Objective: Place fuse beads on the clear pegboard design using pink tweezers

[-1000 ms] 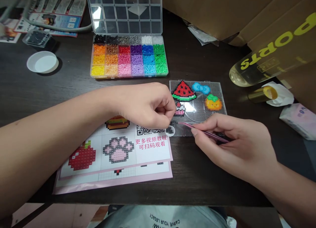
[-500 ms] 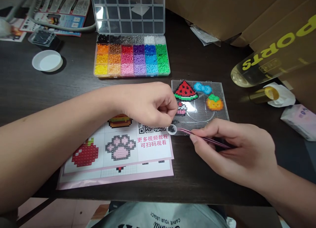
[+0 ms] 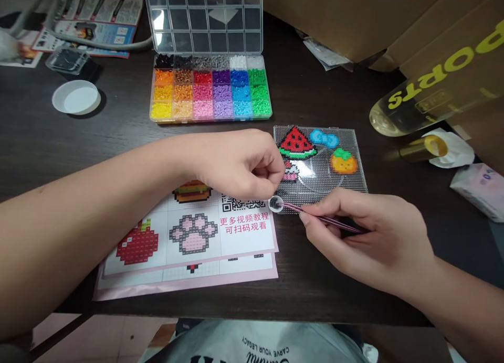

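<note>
My left hand (image 3: 246, 163) is closed, its fingertips pinching a small round white cap (image 3: 272, 207) with black beads inside. In my right hand (image 3: 378, 237) is a pair of pink metal tweezers (image 3: 323, 218), their tips reaching into the cap. Behind the cap lies a clear pegboard (image 3: 346, 183). On it sit a bead watermelon slice (image 3: 297, 142), a blue bow (image 3: 324, 139), an orange fruit with green leaves (image 3: 343, 161) and a cupcake (image 3: 291, 171) partly covered by my left hand. Pattern sheets (image 3: 244, 247) showing a paw, a red fruit and a burger lie under my left arm.
A sectioned bead box (image 3: 210, 119) stands behind with its clear lid up. To the left are a white lid (image 3: 76, 97), a small clear tub (image 3: 69, 61) and leaflets (image 3: 102, 17). A bottle (image 3: 433, 98), a tissue pack (image 3: 480, 190) and cardboard (image 3: 338, 17) stand at right.
The tweezers have moved slightly left, deeper into the cap, and their arms look closer together. My left hand stays almost where it was.
</note>
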`<state>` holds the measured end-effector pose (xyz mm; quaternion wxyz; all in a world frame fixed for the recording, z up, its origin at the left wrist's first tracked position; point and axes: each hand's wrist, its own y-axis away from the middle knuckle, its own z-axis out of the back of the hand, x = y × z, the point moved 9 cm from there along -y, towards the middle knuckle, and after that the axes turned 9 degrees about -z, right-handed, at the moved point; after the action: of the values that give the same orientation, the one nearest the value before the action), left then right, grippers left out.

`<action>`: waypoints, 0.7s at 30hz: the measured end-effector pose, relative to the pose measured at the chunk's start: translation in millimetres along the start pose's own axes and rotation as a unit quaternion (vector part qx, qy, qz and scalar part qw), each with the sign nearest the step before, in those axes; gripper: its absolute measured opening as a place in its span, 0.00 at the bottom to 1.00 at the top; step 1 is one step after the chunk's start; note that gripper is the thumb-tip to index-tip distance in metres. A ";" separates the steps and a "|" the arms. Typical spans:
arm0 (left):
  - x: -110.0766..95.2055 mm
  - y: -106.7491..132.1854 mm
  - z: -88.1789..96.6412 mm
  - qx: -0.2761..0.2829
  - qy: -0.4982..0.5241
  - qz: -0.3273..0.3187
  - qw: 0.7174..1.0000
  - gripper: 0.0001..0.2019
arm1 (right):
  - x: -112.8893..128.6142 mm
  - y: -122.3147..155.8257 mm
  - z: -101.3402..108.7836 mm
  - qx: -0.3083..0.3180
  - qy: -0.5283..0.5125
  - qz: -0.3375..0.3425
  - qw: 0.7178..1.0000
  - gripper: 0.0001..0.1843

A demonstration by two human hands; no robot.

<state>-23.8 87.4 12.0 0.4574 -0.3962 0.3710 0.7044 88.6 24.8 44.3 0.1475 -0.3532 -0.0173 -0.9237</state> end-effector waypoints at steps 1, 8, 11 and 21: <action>-0.5 -0.3 0.1 0.000 -0.001 -0.006 1.000 0.10 | 0.2 -0.4 -0.7 0.003 0.003 -0.003 1.000 0.08; -3.9 -1.1 2.2 -0.012 -0.014 -0.048 0.999 0.10 | -1.1 3.4 0.5 -0.006 0.029 0.002 1.000 0.07; -5.4 -1.5 3.7 -0.022 -0.013 -0.069 0.997 0.10 | -8.3 6.5 2.1 -0.025 0.030 -0.005 0.999 0.05; -3.4 -2.9 3.6 -0.028 -0.008 -0.063 0.998 0.12 | -9.4 9.9 2.7 -0.028 0.031 -0.008 0.999 0.06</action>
<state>-21.0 90.3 16.1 0.4928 -0.4258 0.3217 0.6873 99.8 18.2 39.5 0.1302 -0.3280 0.0104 -0.9356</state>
